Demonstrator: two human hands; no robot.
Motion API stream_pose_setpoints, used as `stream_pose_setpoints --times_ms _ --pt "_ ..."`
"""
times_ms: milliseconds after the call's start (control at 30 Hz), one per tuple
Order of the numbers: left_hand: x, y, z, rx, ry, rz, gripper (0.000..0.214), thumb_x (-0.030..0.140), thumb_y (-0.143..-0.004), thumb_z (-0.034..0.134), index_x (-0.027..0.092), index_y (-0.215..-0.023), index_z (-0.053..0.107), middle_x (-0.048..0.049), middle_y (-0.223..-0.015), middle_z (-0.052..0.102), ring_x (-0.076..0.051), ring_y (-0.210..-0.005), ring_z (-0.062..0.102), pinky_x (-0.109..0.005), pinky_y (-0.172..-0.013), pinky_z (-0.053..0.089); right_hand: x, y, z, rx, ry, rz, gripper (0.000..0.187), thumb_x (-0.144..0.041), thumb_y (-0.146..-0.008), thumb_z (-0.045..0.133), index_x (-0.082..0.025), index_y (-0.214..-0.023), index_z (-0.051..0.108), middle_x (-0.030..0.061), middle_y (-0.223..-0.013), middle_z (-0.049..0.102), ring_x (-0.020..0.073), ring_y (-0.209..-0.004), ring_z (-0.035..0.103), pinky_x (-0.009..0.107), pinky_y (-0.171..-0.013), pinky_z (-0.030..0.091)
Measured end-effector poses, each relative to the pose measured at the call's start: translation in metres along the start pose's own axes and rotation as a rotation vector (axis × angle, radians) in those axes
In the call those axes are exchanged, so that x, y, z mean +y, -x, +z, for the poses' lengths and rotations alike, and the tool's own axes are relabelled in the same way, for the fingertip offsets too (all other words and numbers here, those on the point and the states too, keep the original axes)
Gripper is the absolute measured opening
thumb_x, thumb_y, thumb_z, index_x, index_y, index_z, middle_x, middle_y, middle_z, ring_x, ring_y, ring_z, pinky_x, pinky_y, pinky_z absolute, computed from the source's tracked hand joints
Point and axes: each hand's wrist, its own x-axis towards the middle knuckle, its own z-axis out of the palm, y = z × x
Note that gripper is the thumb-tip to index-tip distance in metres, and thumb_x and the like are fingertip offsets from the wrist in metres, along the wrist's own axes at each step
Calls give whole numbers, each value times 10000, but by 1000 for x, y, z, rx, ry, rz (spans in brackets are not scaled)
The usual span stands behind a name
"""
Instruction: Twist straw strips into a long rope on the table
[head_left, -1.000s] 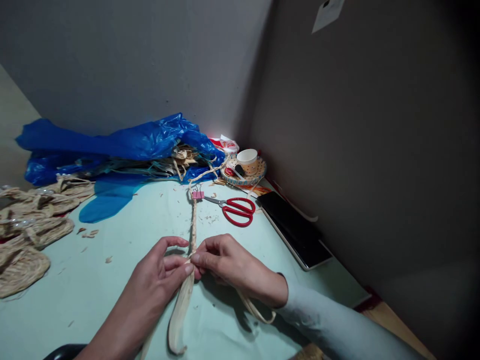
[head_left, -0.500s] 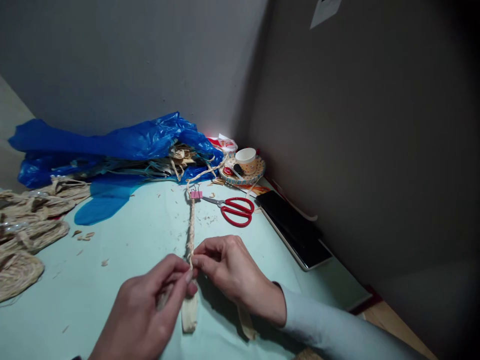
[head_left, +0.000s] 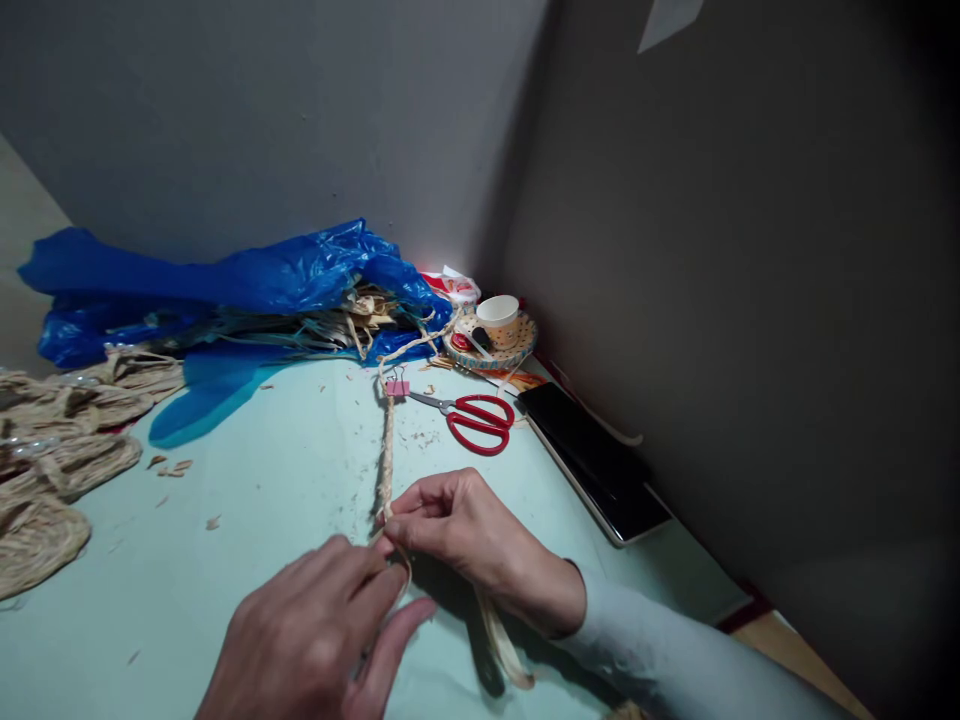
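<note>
open: tabletop [head_left: 292,460] left of braid [head_left: 388,445] | right blocked: scissors [head_left: 480,428], phone [head_left: 592,455] | far blocked: blue bag [head_left: 247,280]

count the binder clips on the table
1: the pink binder clip sits at the braided cord, just left of the red-handled scissors. Others could be hidden under the blue plastic bag.

- Grey wall [head_left: 225,120] across the upper left, meeting a darker wall [head_left: 735,300] in a shadowed corner
- White sheet [head_left: 669,22] at the top right
- Mint-green tabletop [head_left: 285,500] below, lit more brightly than the right edge
</note>
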Motion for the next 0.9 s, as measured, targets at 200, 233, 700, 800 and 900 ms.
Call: stream_pose_setpoints --times_ms 200,233,700,800,900 --pt "-14 -39 -22 -35 612 -582 204 449 -797 661 252 -846 677 -20 -857 713 -232 -849 643 -292 -747 469 -7 5 3 -29 7 -38 130 -246 -784 657 -126 -739 679 21 -668 672 129 -657 588 248 -716 445" --pt "-15 -41 -20 -111 763 -633 228 443 -787 675 238 -886 667 -22 -866 710 -226 -855 646 -288 -757 477 -7 5 3 -43 -2 -44 122 -233 -795 639 -127 -750 678 16 -653 664 134 -660 596 250 -716 450" --pt "-17 -32 3 -252 949 -756 349 472 -770 665 176 -612 567 103 -450 345 -47 -396 213 -186 -407 139 -18 24 -1 107 1071 -310 240 -290 -917 531 -151 -762 649 24 -613 597 115 -544 438 278 -539 226" --pt "-15 -31 4 -226 932 -814 346 479 -752 677 174 -611 592 128 -414 247 -50 -395 167 -195 -420 99 -19 26 1 67 1095 -346 275 -291 -927 510 -156 -708 609 14 -575 574 100 -488 404 284 -518 203" --pt "-14 -31 5 -199 969 -836 306 453 -701 731 165 -646 642 114 -400 296 -54 -404 199 -195 -435 115 -15 27 4 -3 1133 -421 258 -280 -947 465 -157 -771 609 35 -636 625 116 -520 466 275 -526 241"
